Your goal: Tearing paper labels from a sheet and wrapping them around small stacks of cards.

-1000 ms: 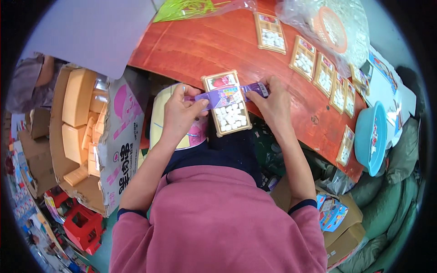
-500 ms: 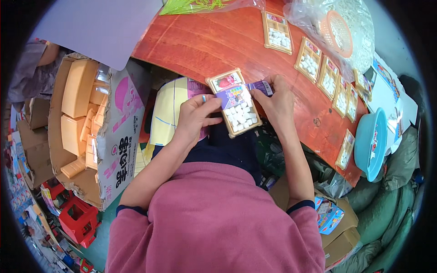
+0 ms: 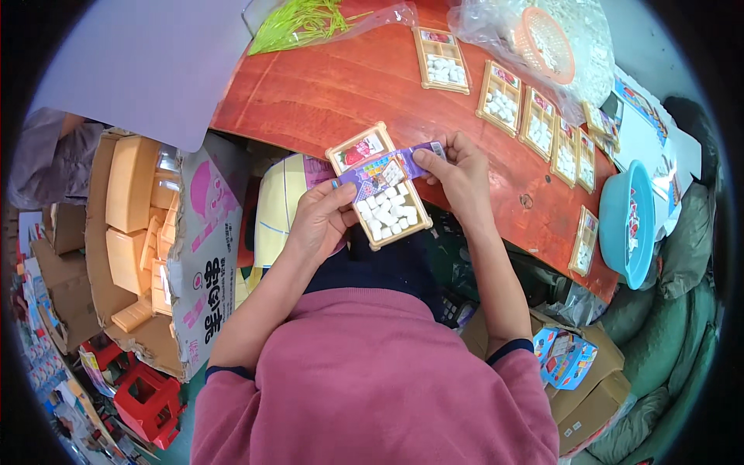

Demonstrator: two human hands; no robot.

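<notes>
Tan rectangular plastic tray point(image 3: 403, 235): held at a slant above the lap, by the near edge of the red-brown wooden table point(image 3: 310, 93); a strawberry picture shows in its upper compartment, and small white blocks point(image 3: 385, 211) crowd the lower one. Whether it touches the table, I cannot tell.
Thin purple printed band point(image 3: 380, 172): lies across the tray's middle, its right end sticking out past the rim.
Left hand point(image 3: 319, 215): thumb and forefinger pinch the band's left end — the other fingers curl by the tray's left edge, partly hidden.
Right hand point(image 3: 459, 174): thumb on top, forefinger behind, pinching the band's right end; the remaining fingers are bent.
Matching tan trays point(image 3: 497, 125): in a slanting row along the table's right side — one lies apart, near the near right corner.
Light-blue plastic basin point(image 3: 611, 225): at the table's right edge, just beside that lone tray.
Peach mesh basket point(image 3: 558, 74): toward the table's far right, against a clear plastic bag point(image 3: 595, 66) of white pieces.
Lime-green thin strips point(image 3: 302, 23): on clear plastic, by the table's left edge, far side.
</notes>
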